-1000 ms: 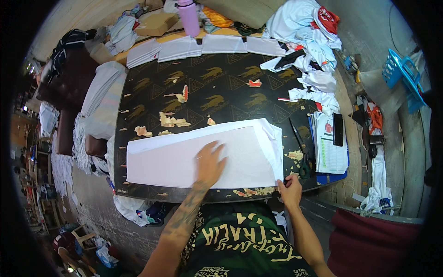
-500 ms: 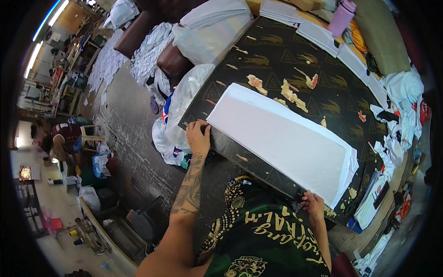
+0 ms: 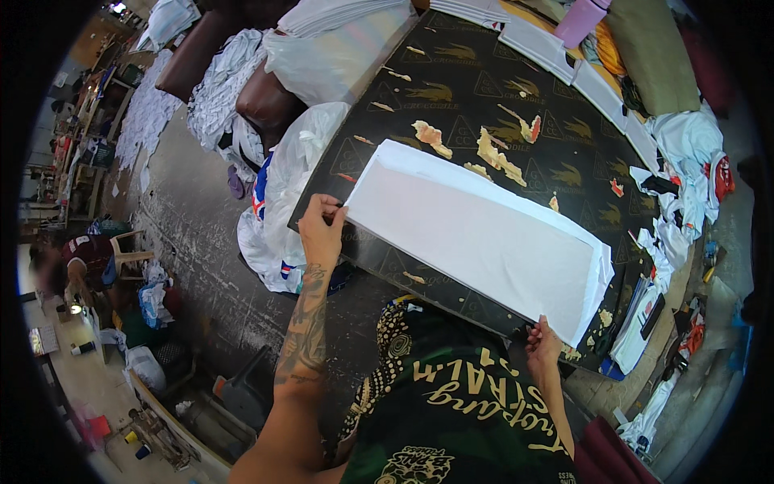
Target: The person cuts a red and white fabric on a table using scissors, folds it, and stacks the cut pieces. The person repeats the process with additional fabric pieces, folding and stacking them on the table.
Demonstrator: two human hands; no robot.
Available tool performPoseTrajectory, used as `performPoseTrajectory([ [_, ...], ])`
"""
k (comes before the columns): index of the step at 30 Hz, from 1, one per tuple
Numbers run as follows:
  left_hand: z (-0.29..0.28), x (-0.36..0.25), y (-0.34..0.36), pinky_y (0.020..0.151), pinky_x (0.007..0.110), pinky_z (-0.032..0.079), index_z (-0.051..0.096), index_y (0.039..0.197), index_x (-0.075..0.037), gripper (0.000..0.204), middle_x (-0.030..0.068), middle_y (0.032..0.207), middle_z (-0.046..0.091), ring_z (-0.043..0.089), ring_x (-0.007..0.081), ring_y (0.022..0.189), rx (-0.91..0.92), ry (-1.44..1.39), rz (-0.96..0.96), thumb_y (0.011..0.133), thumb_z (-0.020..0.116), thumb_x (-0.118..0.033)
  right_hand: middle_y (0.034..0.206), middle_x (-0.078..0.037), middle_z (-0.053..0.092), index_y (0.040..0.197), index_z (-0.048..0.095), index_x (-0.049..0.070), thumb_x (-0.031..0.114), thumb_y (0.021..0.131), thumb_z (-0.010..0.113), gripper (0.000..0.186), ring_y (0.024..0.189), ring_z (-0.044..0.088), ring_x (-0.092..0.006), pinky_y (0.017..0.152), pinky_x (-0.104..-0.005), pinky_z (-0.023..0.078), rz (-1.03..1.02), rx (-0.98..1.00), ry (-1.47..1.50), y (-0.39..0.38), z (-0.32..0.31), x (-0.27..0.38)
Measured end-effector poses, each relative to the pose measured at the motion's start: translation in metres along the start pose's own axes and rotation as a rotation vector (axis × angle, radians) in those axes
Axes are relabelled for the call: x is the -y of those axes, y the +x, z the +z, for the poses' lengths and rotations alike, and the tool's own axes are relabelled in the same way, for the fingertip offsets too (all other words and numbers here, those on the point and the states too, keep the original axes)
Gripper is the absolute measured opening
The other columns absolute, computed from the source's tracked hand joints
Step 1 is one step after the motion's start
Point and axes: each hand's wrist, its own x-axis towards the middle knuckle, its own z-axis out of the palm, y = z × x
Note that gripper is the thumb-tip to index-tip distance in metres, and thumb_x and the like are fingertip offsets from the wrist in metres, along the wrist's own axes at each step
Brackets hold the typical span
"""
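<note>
A long stack of white sheets [image 3: 476,242] lies aslant on the black board tabletop [image 3: 387,185]; whether cloth or paper, I cannot tell. Its top sheet is smooth, and uneven layers show along the far and right edges. My left hand [image 3: 322,232] is closed at the stack's near left corner, thumb and forefinger pinching the edge. At the near right edge, my right hand [image 3: 543,345] has its thumb against the sheets with its other fingers curled below. What lies inside those curled fingers is hidden.
Torn yellowish patches [image 3: 500,157] mark the tabletop. White folded stacks [image 3: 540,50] line its far edge, near a pink bottle [image 3: 582,20]. Loose white cloth [image 3: 685,153] heaps up at right. Plastic bags [image 3: 318,145] stand by the left edge. A person [image 3: 87,254] sits far left.
My left fingers have gone from resting spread at the corner to pinching it. My right hand has come up against the sheets' near edge. The whole view has shifted slightly.
</note>
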Motion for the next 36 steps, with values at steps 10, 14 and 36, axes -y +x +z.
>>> performPoseTrajectory([
  [10, 0.012, 0.009, -0.013, 0.092, 0.044, 0.053, 0.072, 0.117, -0.002, 0.027, 0.0124, 0.094, 0.073, 0.07, 0.0302, 0.098, 0.058, 0.296, 0.084, 0.094, 0.079, -0.013, 0.069, 0.004, 0.062, 0.085, 0.067, 0.013, 0.045, 0.098, 0.082, 0.038, 0.057, 0.056, -0.0095, 0.052, -0.0259, 0.039, -0.052, -0.049, -0.069, -0.01, 0.004, 0.003],
  [14, 0.037, -0.009, -0.032, 0.115, 0.057, 0.039, 0.056, 0.15, -0.006, 0.057, 0.0188, 0.14, 0.061, 0.055, 0.0393, 0.135, -0.063, 0.479, 0.33, 0.099, 0.073, -0.025, 0.064, 0.002, 0.058, 0.083, 0.066, 0.01, 0.043, 0.102, 0.079, 0.04, 0.053, 0.053, -0.0087, 0.05, -0.0271, 0.039, -0.175, -0.034, -0.104, 0.002, -0.024, 0.018],
  [36, 0.1, -0.044, 0.011, 0.097, 0.055, 0.05, 0.063, 0.122, -0.009, 0.032, 0.0179, 0.119, 0.059, 0.059, 0.04, 0.116, 0.111, 0.687, 0.482, 0.09, 0.066, -0.007, 0.134, -0.017, 0.059, 0.133, 0.065, 0.008, -0.003, 0.084, 0.069, 0.051, 0.125, 0.057, -0.0412, 0.104, -0.0522, 0.05, -1.287, 0.163, -1.101, 0.056, -0.047, 0.115],
])
